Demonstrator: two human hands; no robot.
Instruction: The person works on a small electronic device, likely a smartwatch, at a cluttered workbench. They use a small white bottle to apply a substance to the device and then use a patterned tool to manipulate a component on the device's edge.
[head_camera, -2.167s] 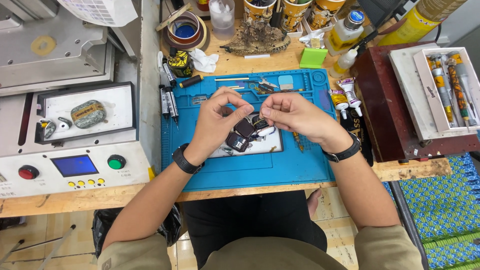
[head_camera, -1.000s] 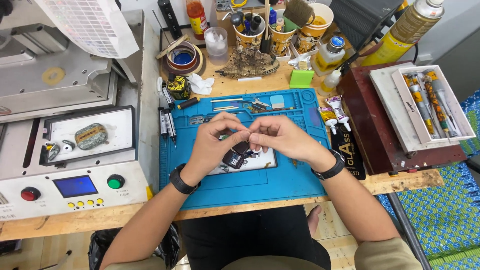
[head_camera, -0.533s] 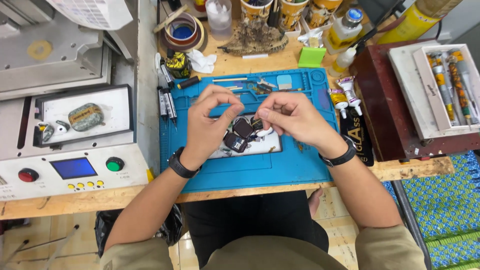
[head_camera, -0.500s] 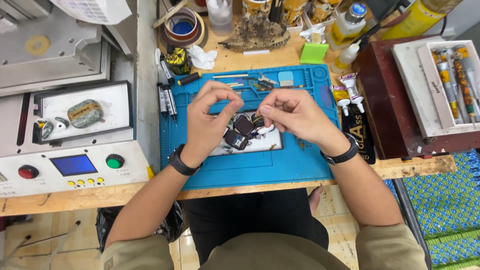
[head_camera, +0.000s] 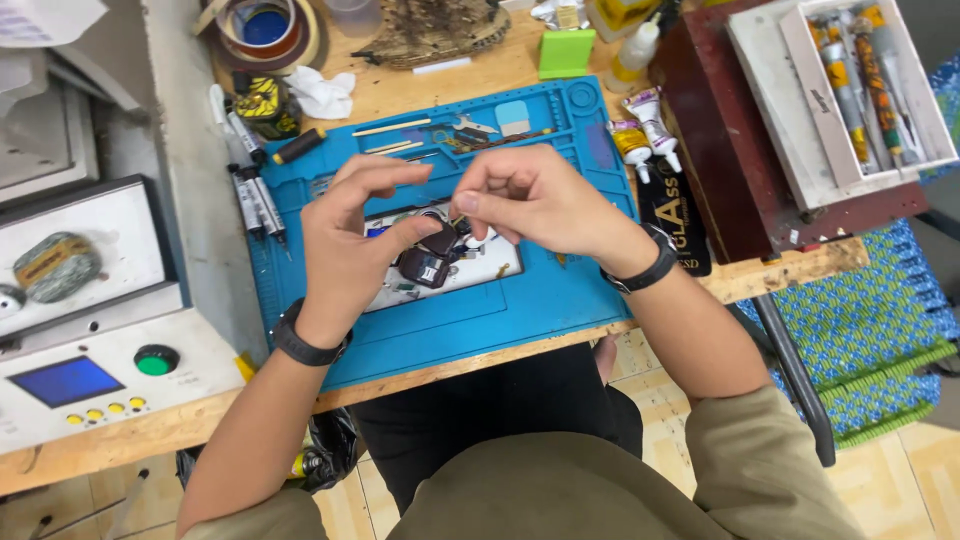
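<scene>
Lying on the blue mat (head_camera: 520, 300) just under both hands, the dark gadget (head_camera: 428, 258) is pinned by the left hand (head_camera: 350, 245)'s thumb, its fingers spread open, while the right hand (head_camera: 535, 195) pinches a tiny part just right of it.

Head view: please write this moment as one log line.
left hand: touching small dark brown device | right hand: pinching something tiny above it, cannot tell what | surface: blue silicone work mat
</scene>
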